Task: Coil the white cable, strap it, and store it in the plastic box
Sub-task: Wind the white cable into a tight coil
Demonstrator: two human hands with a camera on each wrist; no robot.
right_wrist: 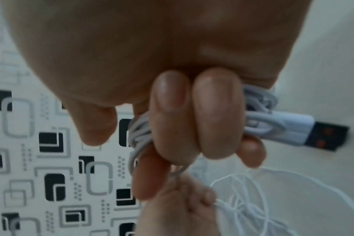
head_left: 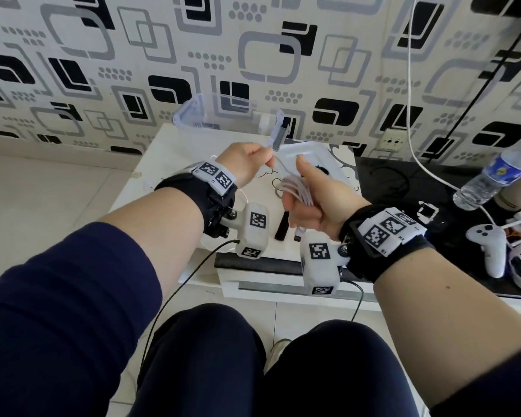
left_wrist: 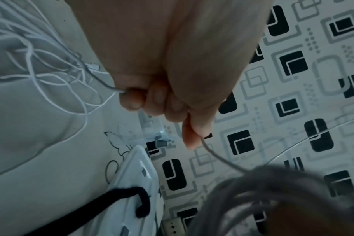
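Right hand (head_left: 313, 203) grip wraps the coiled white cable (head_left: 297, 189), thumb up, plug sticking out below. Left hand (head_left: 247, 164) grip pinches the loose cable strand just beside it. Both above the table (head_left: 151, 182); clear plastic box (head_left: 223, 115) behind, against the wall.

White cable (head_left: 295, 191), black strap (head_left: 281, 227), clear box (head_left: 223, 115), wall (head_left: 253, 55) in black and grey squares on white, navy sleeves (head_left: 57, 296).
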